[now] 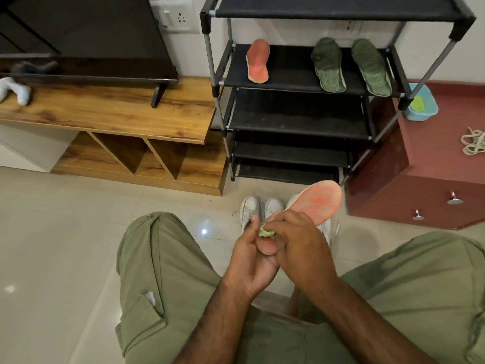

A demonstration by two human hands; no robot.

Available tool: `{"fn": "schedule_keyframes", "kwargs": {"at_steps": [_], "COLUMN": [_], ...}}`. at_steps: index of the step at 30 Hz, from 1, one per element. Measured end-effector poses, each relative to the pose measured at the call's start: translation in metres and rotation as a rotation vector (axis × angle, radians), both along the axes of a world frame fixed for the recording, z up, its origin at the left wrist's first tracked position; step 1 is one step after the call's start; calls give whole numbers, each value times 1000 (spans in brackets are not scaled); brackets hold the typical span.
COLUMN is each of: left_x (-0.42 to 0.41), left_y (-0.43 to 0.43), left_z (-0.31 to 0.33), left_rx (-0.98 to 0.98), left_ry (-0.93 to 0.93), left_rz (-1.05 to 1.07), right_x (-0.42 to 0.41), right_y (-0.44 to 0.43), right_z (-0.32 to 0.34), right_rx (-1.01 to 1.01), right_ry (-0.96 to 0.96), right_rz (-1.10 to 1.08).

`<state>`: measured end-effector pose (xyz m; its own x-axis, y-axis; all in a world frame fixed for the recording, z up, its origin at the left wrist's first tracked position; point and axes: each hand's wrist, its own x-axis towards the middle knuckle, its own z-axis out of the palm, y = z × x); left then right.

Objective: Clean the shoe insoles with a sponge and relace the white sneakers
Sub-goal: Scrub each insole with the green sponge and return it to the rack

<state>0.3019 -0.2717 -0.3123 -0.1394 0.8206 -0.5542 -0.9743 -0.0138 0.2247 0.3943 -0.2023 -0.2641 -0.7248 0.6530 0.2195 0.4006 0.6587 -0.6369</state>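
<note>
1. Shoe rack (296, 72): black shelves, grey poles; on it a coral insole (258, 61) with a pale edge; dark green insoles (328, 65).
2. In front of the rack: white sneakers (250, 210); a mottled insole (317, 202), orange-pink; a lime-green sponge (266, 233).
3. Right of the rack: maroon cabinet (425, 164); light blue tub (430, 106); off-white laces (473, 144).
4. Left of the rack: brown wood-grain tabletop (105, 111).

Rack (296, 111) between bench (105, 109), left, and cabinet (420, 164), right. Second shelf (288, 74): lone insole (258, 61) at left end, insole pair (328, 65) at right end. Tub (421, 103) and laces (473, 144) atop cabinet; sneakers (259, 208) on floor (52, 232) before rack.
</note>
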Motion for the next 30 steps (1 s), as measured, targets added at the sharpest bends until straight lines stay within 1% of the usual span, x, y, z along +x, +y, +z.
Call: {"fn": "schedule_keyframes", "kwargs": {"at_steps": [2,3,4,5,6,8,9,12,14,16,18,20,23,27,30], "left_x": [-1,-1,-3,-3,-2,1,1,-3,-6,-6,-6,-8,-12,-15,-17], "left_y": [-3,-5,-5,-4,-2,0,0,-4,-2,1,2,-2,-6,-10,-12], "left_z": [0,-2,-2,-1,-1,-1,-1,-5,-5,-6,-4,-2,4,8,12], "left_rx": [-1,-19,-38,-60,-74,-73,-81,-88,-106,-105,-74,-40,5,37,72], "left_ry": [-8,10,23,44,65,54,36,35,66,85,89,29,3,-21,-40], "left_rz": [-12,-24,-28,-22,-13,9,13,4,8,37,68,84,62,45,27], "right_x": [-4,-2,0,2,2,0,-2,3,10,15,20,24,25,24,23], "right_y": [-16,-19,-15,-7,2,6,2,-13,-7,5,11,10,2,-6,-13], "right_z": [3,2,1,-2,-6,-8,-7,-6,-11,-15,-16,-16,-12,-7,0], "right_rx": [-61,-63,-30,2,31,23,6,-80,-60,-56,-85,-84,-118,-166,-245], "right_ry": [47,25,-17,-57,-80,-106,-94,-100,-121,-93,-57,-10,91,191,275], "right_rz": [139,207,229,189,102,-35,-22,160,102,-41,-98,-51,1,-13,-43]}}
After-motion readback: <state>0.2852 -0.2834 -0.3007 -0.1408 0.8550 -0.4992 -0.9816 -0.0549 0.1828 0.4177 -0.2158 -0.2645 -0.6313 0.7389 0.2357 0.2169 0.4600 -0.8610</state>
